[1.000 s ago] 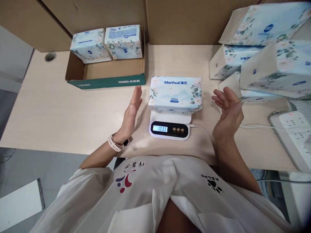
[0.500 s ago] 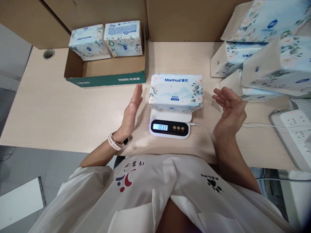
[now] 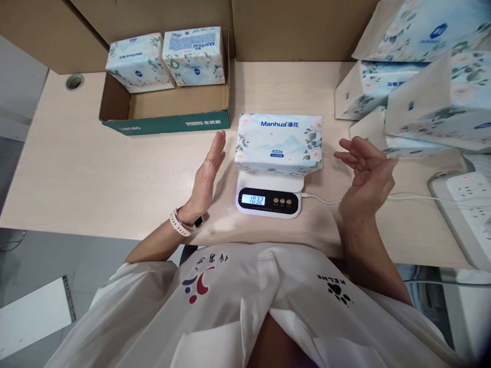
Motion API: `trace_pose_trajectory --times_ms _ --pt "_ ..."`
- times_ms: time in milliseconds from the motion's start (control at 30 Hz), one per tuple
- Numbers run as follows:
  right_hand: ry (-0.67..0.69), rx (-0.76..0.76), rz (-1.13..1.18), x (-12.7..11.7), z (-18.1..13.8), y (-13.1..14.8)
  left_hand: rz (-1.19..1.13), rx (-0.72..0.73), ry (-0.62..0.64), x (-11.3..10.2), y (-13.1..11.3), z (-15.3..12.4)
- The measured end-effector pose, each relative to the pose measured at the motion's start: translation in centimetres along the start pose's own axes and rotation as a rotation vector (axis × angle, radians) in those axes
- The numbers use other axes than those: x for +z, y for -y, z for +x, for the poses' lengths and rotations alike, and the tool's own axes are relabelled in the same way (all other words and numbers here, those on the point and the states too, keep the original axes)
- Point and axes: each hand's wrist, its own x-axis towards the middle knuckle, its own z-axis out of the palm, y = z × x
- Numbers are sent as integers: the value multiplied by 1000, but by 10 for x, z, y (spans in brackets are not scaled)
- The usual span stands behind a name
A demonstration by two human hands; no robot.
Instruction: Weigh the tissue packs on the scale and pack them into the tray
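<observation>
A pack of tissues (image 3: 279,144), pale blue with flowers and "Manhua" print, rests on a white digital scale (image 3: 268,202) whose lit display reads about 103.2. My left hand (image 3: 207,176) is held on edge to the left of the pack, apart from it, fingers stretched out and holding nothing. On the right, my right hand (image 3: 366,176) is raised with its palm turned toward the pack, fingers loosely extended and nothing in them. Neither hand touches the pack or the scale.
A green-sided cardboard box (image 3: 164,125) at the back left holds two tissue packs (image 3: 140,64). Several more tissue packs (image 3: 422,102) are piled at the right. A white cable (image 3: 322,202) runs from the scale past my right hand toward a power strip (image 3: 470,197). Cardboard panels (image 3: 307,30) stand behind.
The scale's reading has gone from about 103.3 to 103.2. My right hand has shifted slightly to the right. My left hand and the pack stay in place; the view has moved a little.
</observation>
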Motion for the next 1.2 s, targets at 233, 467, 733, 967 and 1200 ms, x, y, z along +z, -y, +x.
trace_pose_trajectory --times_ms 233,467,733,967,1200 --pt "-4 1 7 0 0 3 -5 -23 -6 1 -1 0" --pt "3 -15 41 0 -1 3 -13 -27 -3 1 0 0" --pt "2 -30 30 -1 -1 2 -7 -30 -2 2 0 -1" --pt "30 -93 29 -6 3 -8 -16 23 30 0 5 -2" --pt "27 -107 37 -6 3 -10 -1 14 33 0 4 -2"
